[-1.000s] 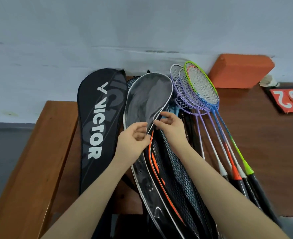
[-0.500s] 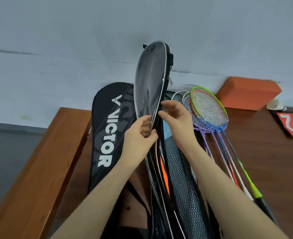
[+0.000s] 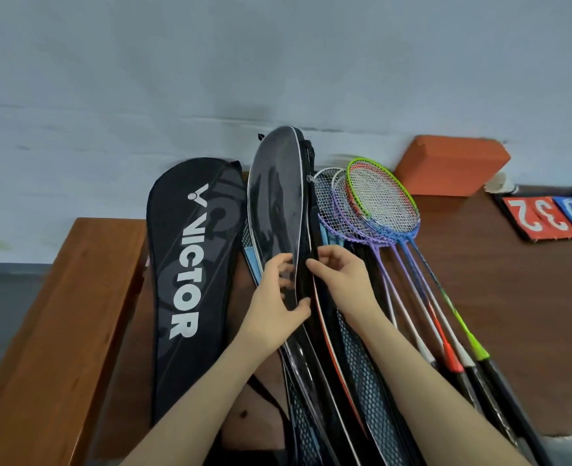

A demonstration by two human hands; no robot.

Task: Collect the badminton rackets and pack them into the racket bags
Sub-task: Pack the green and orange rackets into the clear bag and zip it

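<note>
Together, left hand (image 3: 274,307) and right hand (image 3: 341,280) grip the upright racket bag (image 3: 278,203).

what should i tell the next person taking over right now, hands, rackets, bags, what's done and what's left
Left hand grips the front flap edge of the glossy racket bag, which is held up on edge.
Right hand pinches the bag's other edge at the zip, parting the opening.
Loose rackets lie fanned on the wooden table to the right; the Victor bag lies to the left.
Done: bag picked up and being opened.
Left: no loose racket is packed yet.
</note>
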